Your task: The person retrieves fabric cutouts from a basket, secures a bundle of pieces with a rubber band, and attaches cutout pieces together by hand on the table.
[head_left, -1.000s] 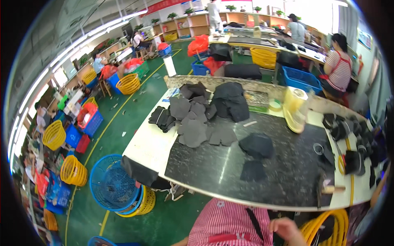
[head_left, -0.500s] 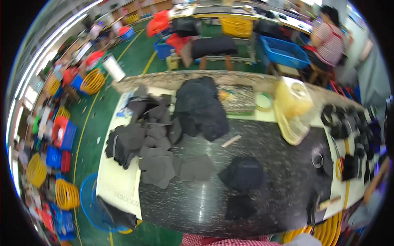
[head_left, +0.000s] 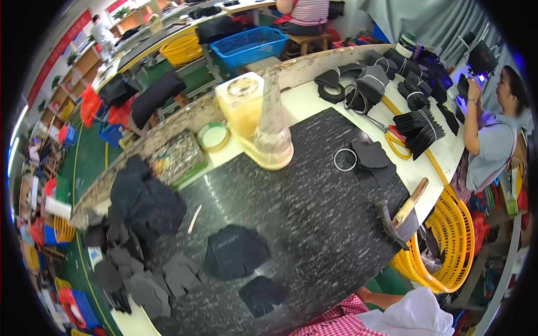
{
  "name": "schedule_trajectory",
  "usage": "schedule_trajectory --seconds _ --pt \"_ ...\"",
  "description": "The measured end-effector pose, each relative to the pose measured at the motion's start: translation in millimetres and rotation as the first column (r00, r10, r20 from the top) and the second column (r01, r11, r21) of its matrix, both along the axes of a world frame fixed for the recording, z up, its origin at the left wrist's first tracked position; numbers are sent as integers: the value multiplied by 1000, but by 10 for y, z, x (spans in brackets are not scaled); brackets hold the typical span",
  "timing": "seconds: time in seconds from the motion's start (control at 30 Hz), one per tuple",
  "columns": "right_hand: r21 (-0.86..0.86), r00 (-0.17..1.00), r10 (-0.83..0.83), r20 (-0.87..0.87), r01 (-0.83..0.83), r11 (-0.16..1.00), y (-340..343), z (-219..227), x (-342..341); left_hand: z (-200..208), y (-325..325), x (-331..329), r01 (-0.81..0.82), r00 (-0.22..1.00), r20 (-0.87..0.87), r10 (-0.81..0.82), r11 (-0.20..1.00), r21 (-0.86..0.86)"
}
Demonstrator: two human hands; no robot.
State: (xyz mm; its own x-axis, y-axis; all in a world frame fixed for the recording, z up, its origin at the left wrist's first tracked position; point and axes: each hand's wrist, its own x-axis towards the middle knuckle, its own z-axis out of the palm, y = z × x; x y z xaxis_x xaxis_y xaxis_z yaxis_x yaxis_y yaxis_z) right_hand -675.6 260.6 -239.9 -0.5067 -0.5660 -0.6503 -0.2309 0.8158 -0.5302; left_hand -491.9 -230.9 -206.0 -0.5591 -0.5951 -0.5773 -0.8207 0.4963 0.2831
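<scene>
My view had swung to the right since half a second earlier, tilting the table and bringing more of my white sleeve (head_left: 412,313) and a strip of my right arm (head_left: 384,299) in at the lower edge. I could not tell how my right fingers stood, spread or pressed together, for they did not show clearly beside my pink checked garment (head_left: 336,316); my left hand was out of sight.

Near the table's edge, the small dark piece (head_left: 263,294) lay flat on the black mat (head_left: 319,224), just below a larger dark piece (head_left: 235,252). To my right lay a tool with a wooden handle (head_left: 399,217), and beyond the edge sat a yellow basket (head_left: 468,235). Farther up were a thin pale ring (head_left: 334,161) beside dark cut pieces (head_left: 372,157), and scissors (head_left: 397,143) near tied bundles. Off to my left, grey pieces (head_left: 148,291) overlapped below a dark heap (head_left: 145,190). A co-worker (head_left: 496,143) was at the far right, arms raised.
</scene>
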Motion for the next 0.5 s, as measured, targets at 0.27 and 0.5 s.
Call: schedule_trajectory --seconds 0.27,0.5 --pt "101 984 -128 120 116 988 -111 68 -156 237 -334 37 56 998 36 -55 998 -29" --pt "57 988 113 -108 -107 993 -147 -50 -511 364 -349 275 185 978 -76 -196 975 -125"
